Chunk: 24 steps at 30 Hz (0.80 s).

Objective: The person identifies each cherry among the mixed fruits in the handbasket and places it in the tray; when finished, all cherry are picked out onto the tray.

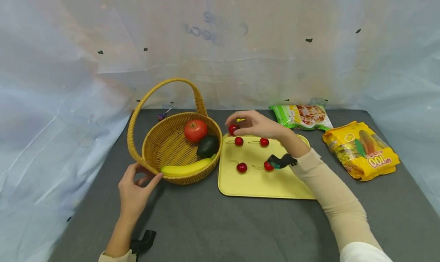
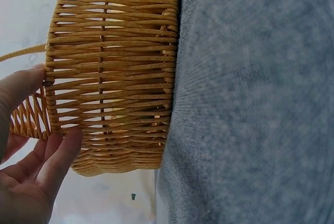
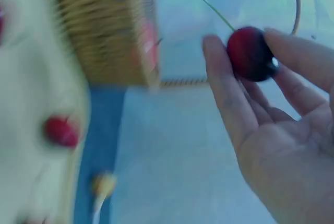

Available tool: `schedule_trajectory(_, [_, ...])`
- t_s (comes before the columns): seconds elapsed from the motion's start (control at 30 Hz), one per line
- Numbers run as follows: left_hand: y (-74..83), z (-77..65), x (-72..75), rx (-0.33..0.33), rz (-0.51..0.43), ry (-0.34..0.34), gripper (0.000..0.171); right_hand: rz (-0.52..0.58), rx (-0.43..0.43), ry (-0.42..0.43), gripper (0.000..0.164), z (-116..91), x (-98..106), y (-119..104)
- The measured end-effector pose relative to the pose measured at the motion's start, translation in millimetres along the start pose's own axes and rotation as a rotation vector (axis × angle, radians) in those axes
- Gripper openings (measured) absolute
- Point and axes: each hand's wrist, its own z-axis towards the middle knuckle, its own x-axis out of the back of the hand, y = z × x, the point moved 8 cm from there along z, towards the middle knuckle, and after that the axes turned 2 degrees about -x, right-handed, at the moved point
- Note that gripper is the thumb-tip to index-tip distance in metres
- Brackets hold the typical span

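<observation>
My left hand (image 1: pixel 133 191) grips the rim of a round wicker basket (image 1: pixel 168 139) at its near left, by the foot of the handle. The left wrist view shows the fingers (image 2: pixel 60 164) against the woven side. Inside the basket lie a red apple (image 1: pixel 195 131), a dark avocado (image 1: pixel 207 146) and a yellow banana (image 1: pixel 187 169). Between thumb and fingers my right hand (image 1: pixel 258 125) pinches a red cherry (image 3: pixel 249 54), its green stem pointing away. It is raised over the back left corner of a yellow tray (image 1: pixel 254 185). Several cherries (image 1: pixel 241 167) with stems lie on that tray.
A green and white snack bag (image 1: pixel 302 116) lies behind the tray. To the right is a yellow packet (image 1: pixel 362 151). A small purple item (image 1: pixel 161 117) with a thin stick lies behind the basket. Plastic sheeting (image 1: pixel 220 63) hangs around the grey table (image 1: pixel 206 231).
</observation>
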Motion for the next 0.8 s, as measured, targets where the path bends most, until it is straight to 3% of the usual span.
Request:
schedule_trajectory(0.2, [0.4, -0.6, -0.5, -0.001, 0.005, 0.002, 0.046, -0.177, -0.163, 0.194, 0.028, -101, 35, 44])
schedule_trajectory(0.37, [2.3, -0.2, 0.2, -0.024, 0.003, 0.007, 0.046, -0.191, -0.201, 0.277, 0.023, -156, 40, 70])
schedule_trajectory(0.5, [3.1, -0.1, 0.6, -0.029, -0.002, 0.011, 0.045, -0.232, -0.191, 0.261, 0.021, -174, 32, 80])
schedule_trajectory(0.8, [2.1, -0.3, 0.7, -0.001, -0.002, 0.007, 0.044, -0.303, -0.248, 0.234, 0.023, -180, 21, 92])
